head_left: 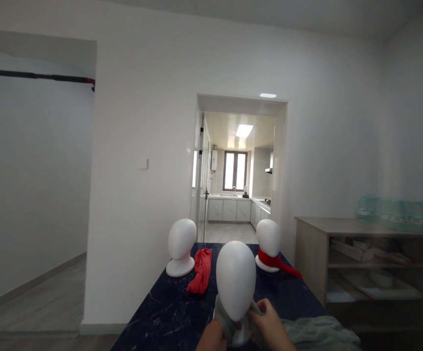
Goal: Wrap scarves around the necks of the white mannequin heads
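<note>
the person is working at the near end of a dark marbled table (167, 312), wrapping a grey scarf (306, 331) about the neck of the nearest white mannequin head (235, 285). the left hand (211, 339) is pressing the cloth at the left of the neck; its grip is largely cut off by the frame edge, so i cannot tell whether it is closed. the right hand (270, 326) is clamping its fingers on a fold of the scarf just beside the neck. the loose length of the scarf is trailing off to the right across the table.

judgement: the wrap appears to be in its early stage, with the cloth gathered at the neck and not yet tied. the next move is likely calling for the long tail to be drawn in and passed round the neck while the head is kept steady on its base.

count: three mannequin heads. the near one is being dressed; the far left head (181, 246) is standing bare; the far right head (269, 243) is wearing a red scarf (277, 262). three scarves: one grey, one red on the far right head, one red scarf lying bunched (201, 270) between the two far heads. a wooden shelf unit (361, 258) is standing to the right.
</note>
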Motion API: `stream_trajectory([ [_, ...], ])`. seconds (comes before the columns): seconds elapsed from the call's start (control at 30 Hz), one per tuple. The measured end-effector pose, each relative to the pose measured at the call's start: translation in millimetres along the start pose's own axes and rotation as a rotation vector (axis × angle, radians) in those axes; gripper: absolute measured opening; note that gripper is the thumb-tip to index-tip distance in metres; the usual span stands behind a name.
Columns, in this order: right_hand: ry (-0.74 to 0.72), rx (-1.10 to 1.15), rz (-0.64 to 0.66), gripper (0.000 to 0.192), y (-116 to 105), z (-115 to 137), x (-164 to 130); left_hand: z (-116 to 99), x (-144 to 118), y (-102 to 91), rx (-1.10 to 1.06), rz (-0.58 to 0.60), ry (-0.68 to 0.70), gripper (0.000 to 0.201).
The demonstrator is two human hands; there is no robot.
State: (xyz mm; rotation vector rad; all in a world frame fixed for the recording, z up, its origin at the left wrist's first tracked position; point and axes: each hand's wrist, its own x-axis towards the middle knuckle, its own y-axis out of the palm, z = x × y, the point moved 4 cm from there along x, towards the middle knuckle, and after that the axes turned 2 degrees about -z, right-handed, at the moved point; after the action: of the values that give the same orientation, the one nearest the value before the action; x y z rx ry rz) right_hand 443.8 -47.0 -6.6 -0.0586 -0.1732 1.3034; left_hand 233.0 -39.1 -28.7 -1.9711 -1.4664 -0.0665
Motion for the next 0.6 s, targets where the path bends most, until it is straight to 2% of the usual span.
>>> stream_trajectory([
  [0.1,-0.073,0.080,-0.063,0.039,0,-11,-19,-2,0,-0.8,-0.032,-0.017,0.002,0.040],
  [0.23,-0.139,0.012,-0.203,0.037,4,-18,-36,-13,1,-2.9,-0.016,0.003,-0.007,0.036],
  [0.4,-0.226,0.038,-0.219,0.036,22,-15,-43,-33,2,-7.0,-0.018,0.035,0.051,0.031],
  [0.6,-0.251,0.011,-0.221,0.039,39,-18,-41,-44,1,-12.7,-0.111,0.104,0.115,0.029],
])
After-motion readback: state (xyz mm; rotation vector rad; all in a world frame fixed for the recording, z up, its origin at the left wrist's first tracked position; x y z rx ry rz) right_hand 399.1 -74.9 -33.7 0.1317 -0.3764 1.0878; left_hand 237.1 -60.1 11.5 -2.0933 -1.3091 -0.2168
